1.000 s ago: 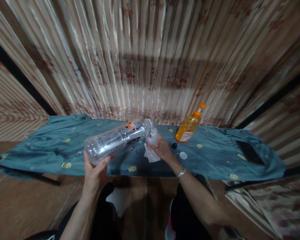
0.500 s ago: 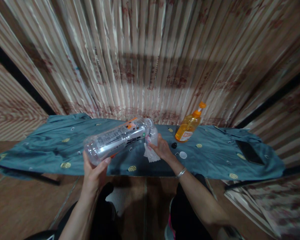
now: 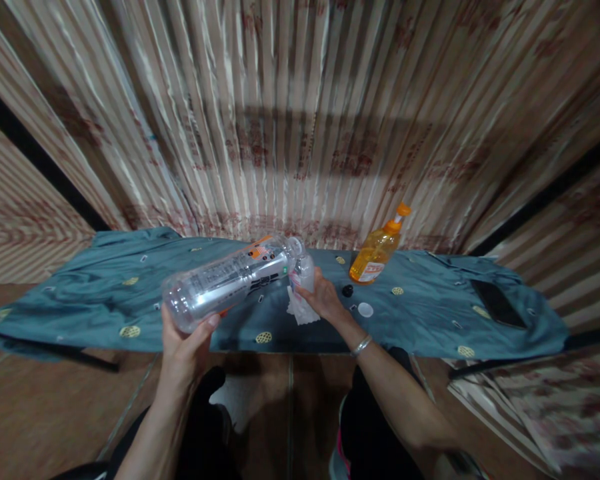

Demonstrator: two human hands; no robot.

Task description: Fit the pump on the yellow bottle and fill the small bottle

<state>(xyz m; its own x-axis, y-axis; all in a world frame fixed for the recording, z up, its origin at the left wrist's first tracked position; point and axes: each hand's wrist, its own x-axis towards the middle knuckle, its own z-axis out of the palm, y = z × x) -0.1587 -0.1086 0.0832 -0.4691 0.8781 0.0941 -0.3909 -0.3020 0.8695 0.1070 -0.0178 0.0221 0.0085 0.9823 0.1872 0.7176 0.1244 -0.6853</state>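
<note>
My left hand [image 3: 186, 343] is closed around the base of a large clear plastic bottle [image 3: 225, 287] with an orange and silver label. This bottle is tilted, its neck pointing up and to the right. Its mouth lies against the top of a small clear bottle [image 3: 305, 270]; I cannot tell whether any liquid passes between them. My right hand [image 3: 325, 297] grips the small bottle, fingers wrapped round its side. Below the small bottle a crumpled white tissue [image 3: 303, 311] rests on the cloth.
An orange pump bottle [image 3: 375, 257] stands at the back right. Near my right wrist lie a black cap [image 3: 347, 291] and a white round lid [image 3: 365, 310]. A dark phone [image 3: 497, 303] lies farther right on the green cloth [image 3: 420, 327]. A striped curtain [image 3: 290, 133] hangs behind.
The base of the large bottle has shifted slightly left with my left hand. My right hand and the small bottle stay nearly still.
</note>
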